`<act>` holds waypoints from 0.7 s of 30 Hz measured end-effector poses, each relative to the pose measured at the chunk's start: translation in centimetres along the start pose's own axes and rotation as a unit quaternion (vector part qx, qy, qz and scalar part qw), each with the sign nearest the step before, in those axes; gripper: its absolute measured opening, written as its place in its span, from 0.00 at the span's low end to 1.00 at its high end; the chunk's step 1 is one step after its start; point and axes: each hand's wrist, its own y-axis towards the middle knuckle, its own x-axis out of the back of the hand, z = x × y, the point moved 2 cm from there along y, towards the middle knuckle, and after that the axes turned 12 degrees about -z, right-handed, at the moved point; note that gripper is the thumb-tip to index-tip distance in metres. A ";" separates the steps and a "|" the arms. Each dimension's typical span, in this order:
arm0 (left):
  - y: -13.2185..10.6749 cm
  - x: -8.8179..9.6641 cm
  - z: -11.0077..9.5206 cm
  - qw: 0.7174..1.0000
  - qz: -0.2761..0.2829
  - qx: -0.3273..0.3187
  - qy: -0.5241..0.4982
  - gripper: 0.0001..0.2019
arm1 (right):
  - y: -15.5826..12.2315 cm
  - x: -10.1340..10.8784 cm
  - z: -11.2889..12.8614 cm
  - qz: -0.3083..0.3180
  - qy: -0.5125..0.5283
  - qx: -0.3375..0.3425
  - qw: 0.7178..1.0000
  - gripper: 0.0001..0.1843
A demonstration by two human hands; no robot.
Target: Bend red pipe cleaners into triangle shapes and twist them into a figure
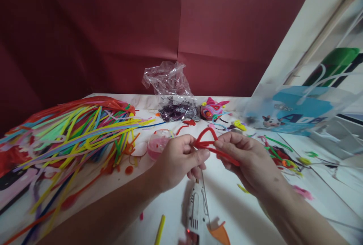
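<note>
Between my two hands is a red pipe cleaner (208, 131), bent into a loop with strands crossing below it. My left hand (181, 158) pinches its left end between thumb and fingers. On the other side my right hand (244, 154) grips the strands, and a red end sticks out under its fingers. Both hands are raised above the white table. Directly beneath them lies a white hot glue gun (195, 203) with a red light glowing on its body, its nozzle pointing away from me. A wire stand runs along its right side.
A big heap of coloured pipe cleaners (85, 127) spreads over the left. At the back are a clear plastic bag (172, 90) with dark contents and a colourful pipe-cleaner figure (212, 109). A translucent carrier bag (303, 105) stands right, near scattered scraps (283, 158). An orange piece (219, 233) lies in front.
</note>
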 end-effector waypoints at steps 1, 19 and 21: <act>0.0 0.0 -0.1 1.000 0.000 -0.001 -0.021 0.14 | 0.0 0.0 -0.1 0.001 -0.002 0.006 1.000 0.12; 0.4 1.3 -1.0 0.996 -0.083 -0.022 -0.031 0.02 | 0.3 1.4 1.3 0.099 -0.058 0.023 0.993 0.09; 0.4 1.2 -0.9 0.996 -0.077 -0.014 -0.044 0.03 | 0.2 1.2 1.3 0.088 -0.052 0.029 0.994 0.09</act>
